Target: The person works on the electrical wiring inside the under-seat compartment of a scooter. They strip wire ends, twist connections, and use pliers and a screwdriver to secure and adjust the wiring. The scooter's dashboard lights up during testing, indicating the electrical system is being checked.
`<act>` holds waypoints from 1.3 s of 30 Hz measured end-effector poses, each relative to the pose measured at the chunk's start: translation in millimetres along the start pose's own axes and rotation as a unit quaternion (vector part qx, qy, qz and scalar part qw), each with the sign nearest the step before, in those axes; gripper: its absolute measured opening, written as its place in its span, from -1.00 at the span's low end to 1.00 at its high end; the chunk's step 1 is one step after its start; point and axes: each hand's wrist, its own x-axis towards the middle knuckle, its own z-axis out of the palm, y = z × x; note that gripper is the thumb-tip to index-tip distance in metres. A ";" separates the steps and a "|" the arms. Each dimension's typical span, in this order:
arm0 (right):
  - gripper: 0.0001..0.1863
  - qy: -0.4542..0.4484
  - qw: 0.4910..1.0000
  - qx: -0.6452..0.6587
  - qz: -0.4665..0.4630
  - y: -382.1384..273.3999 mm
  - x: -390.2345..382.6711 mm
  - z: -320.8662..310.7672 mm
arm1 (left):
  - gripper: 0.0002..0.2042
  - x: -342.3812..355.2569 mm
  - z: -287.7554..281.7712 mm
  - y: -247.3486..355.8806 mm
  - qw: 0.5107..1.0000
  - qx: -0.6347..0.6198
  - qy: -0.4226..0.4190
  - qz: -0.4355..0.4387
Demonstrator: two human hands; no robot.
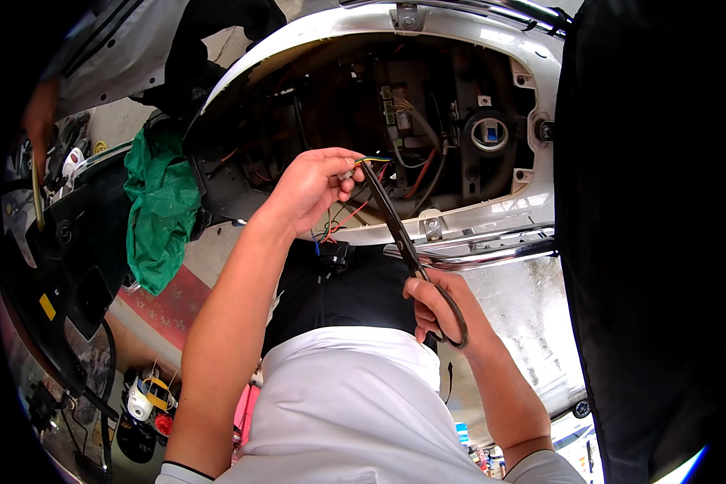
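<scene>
My left hand point(315, 189) pinches thin coloured wires point(374, 160), among them yellow and green ones, with a small pale piece at my fingertips. My right hand point(440, 310) grips long black scissors point(395, 222) by the handles; their blade tips are at the wires just beside my left fingers. Both hands are in front of the open body of a white scooter point(254, 48), whose dark cavity holds connectors point(391, 105), hoses and cables. More loose red and blue wires point(347, 218) hang below my left hand, near a small black part point(335, 256).
A green plastic sheet point(157, 210) hangs at left beside a dark panel point(68, 274). A co-worker's hand point(39, 121) shows at upper left. Dark fabric point(645, 242) fills the right side. A chrome rail point(492, 250) runs below the opening. Assorted items point(145, 395) lie at lower left.
</scene>
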 end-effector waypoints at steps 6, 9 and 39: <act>-0.66 -0.054 0.996 0.068 -0.008 6.6 6.2 -8.2 | -0.82 -1.4 1.7 6.4 1.000 -0.003 0.005 -0.020; -0.69 -0.058 0.996 0.056 -0.024 8.8 8.6 -10.4 | -0.81 2.4 -2.0 9.6 0.998 -0.032 -0.015 -0.054; -0.58 0.149 0.934 -0.312 -0.087 -27.0 21.0 19.3 | -0.93 -14.8 18.0 8.9 0.997 0.056 0.059 0.012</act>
